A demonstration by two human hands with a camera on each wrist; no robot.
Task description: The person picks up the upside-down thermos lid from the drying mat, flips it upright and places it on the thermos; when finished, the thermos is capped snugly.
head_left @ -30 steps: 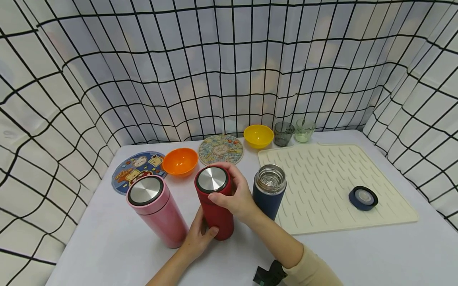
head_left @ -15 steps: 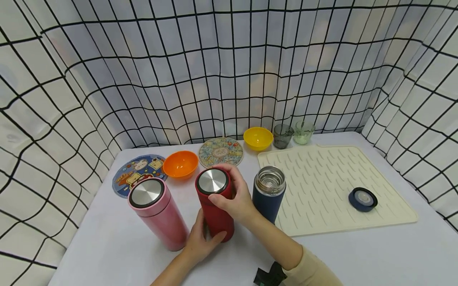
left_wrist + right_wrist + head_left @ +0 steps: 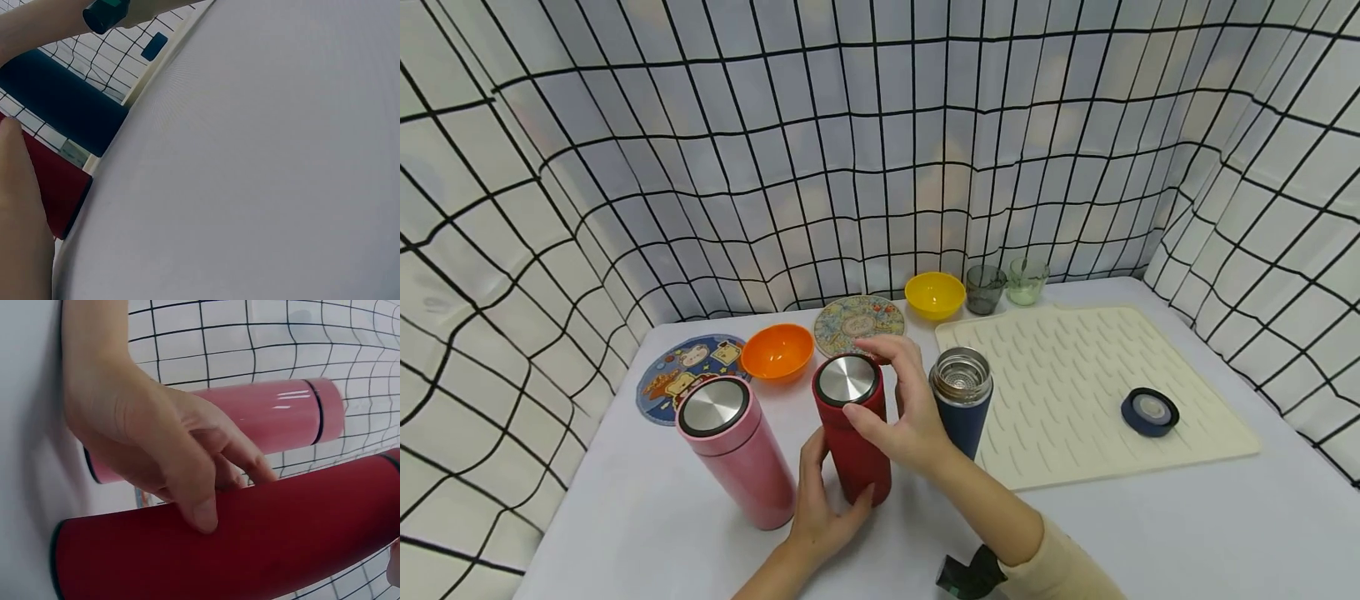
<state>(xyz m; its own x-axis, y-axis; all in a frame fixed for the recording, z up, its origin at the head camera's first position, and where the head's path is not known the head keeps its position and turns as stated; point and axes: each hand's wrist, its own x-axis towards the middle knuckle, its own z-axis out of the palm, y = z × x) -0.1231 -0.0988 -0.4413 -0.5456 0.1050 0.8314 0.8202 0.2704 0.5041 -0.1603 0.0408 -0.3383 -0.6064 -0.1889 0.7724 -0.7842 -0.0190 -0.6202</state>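
Note:
An upright red thermos (image 3: pixel 859 446) with a steel-topped lid (image 3: pixel 847 380) stands on the table between both hands. My left hand (image 3: pixel 820 512) loosely holds its lower body, thumb in front and fingers at the left side; the right wrist view shows that thumb (image 3: pixel 205 515) against the red wall. My right hand (image 3: pixel 910 417) is spread around the lid, thumb tip by its front edge, other fingers raised at its right rear, with a gap between palm and thermos. A closed pink thermos (image 3: pixel 745 467) stands at left. At right is a lidless navy thermos (image 3: pixel 962 421) with a strainer in its mouth.
A navy lid (image 3: pixel 1150 412) lies on a cream drying mat (image 3: pixel 1075 358). Along the back are an orange bowl (image 3: pixel 777 352), a yellow bowl (image 3: pixel 935 295), two glasses (image 3: pixel 985 289) and two round placemats (image 3: pixel 688 367). A black grid-patterned curtain (image 3: pixel 880 167) encloses the table.
My right hand's fingers have loosened and lifted away from the red lid. The left thumb has slid lower and to the right on the thermos. The head view has tilted slightly.

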